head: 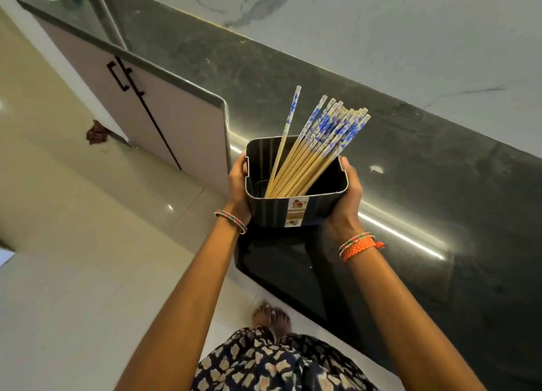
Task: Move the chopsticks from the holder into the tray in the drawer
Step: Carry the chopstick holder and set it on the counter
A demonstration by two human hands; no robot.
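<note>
Chopsticks (316, 150) stand bundled in a black holder (272, 211), long axes leaning up and toward the right far corner, plain wooden tips down inside, blue-and-white patterned ends fanned above the rim; one stick (286, 135) stands apart at the left, nearer upright. Left hand (239, 188) and right hand (346, 197) clasp opposite sides of the holder with fingers curled round its walls and thumbs by the rim, both forearms stretched forward, bangles on the wrists, the holder over the near edge of the dark counter (425, 185). Holder is smooth, square-mouthed with rounded corners and a small label on its near face; the counter is glossy dark stone, the wall behind it pale marble.
</note>
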